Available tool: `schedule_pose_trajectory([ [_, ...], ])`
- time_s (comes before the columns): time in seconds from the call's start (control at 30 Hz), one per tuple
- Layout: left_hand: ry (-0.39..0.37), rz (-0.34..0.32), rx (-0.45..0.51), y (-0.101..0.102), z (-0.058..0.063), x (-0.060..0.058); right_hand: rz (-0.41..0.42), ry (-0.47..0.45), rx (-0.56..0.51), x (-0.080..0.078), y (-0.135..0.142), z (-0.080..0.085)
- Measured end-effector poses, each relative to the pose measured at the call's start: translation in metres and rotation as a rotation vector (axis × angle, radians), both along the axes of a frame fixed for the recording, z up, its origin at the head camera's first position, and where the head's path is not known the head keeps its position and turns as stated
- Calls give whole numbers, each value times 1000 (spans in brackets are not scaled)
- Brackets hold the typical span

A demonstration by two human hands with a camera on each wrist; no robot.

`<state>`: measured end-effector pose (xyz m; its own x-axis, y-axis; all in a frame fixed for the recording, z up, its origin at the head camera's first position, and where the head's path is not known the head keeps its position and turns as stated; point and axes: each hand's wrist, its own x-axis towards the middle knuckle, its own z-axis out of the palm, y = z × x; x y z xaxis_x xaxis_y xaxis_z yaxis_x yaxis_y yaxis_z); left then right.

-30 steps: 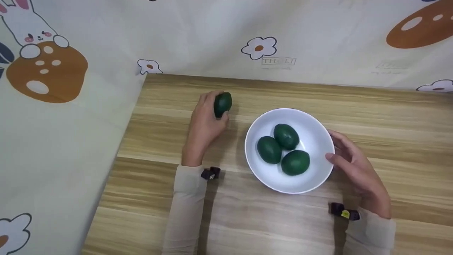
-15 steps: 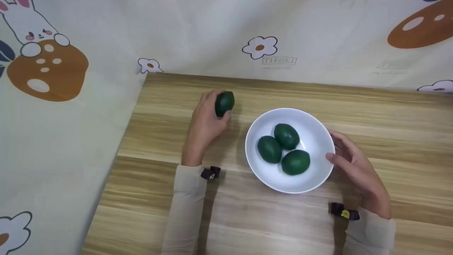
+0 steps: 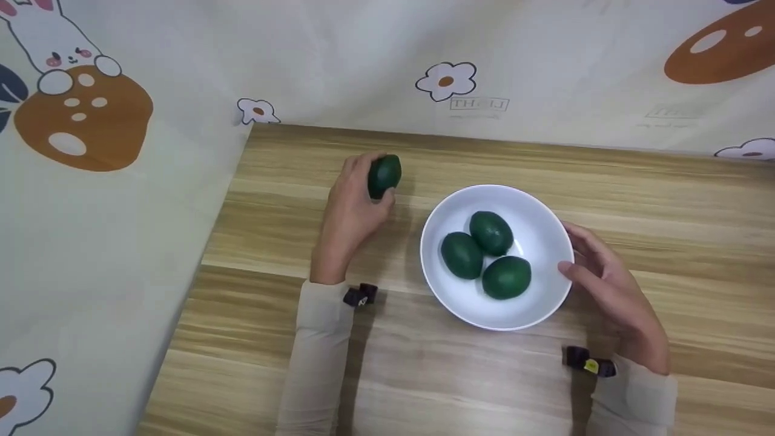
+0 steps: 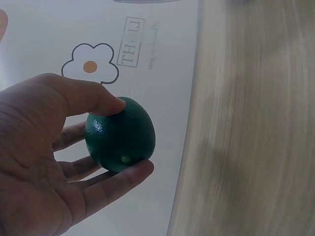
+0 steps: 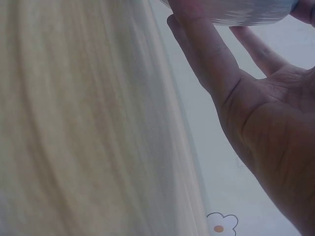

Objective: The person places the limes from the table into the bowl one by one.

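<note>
In the head view, my left hand (image 3: 354, 203) holds a dark green lime (image 3: 385, 175) between thumb and fingers, left of the bowl and toward the table's far side. The left wrist view shows this lime (image 4: 122, 137) up close, glossy and dimpled, with a small pale stem spot. A white round bowl (image 3: 548, 297) stands at the centre right with three more limes (image 3: 507, 278) inside, lying against each other. My right hand (image 3: 611, 284) grips the bowl's right side, thumb at the rim and fingers around the outer wall. Only the bowl's ribbed underside (image 5: 246, 12) shows in the right wrist view.
The wood-grain table (image 3: 472, 381) lies under both arms. A pale cloth (image 3: 339, 60) printed with flowers, a rabbit and strawberries borders it at the back and left. Small dark devices (image 3: 361, 295) sit at both wrists.
My left hand shifts very slightly to the right with the lime, then stays put. The right hand and the bowl stay practically where they were.
</note>
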<state>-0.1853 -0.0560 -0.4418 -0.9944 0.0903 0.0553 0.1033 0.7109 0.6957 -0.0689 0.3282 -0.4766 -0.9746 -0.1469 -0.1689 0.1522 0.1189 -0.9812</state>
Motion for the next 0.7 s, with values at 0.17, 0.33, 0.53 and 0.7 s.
schedule_pose_trajectory([
  [0.17, 1, -9, 17, 1, 1, 1, -1, 16, -1, 1, -1, 0],
  [0.33, 3, -16, 42, 2, 2, 2, -12, 22, -19, 1, 0, -1],
  [0.53, -4, -15, 45, 3, 4, 4, 10, 33, 7, 1, -1, 0],
  [0.7, 2, -20, 37, 3, 7, 5, 14, 31, 4, 1, -2, 0],
])
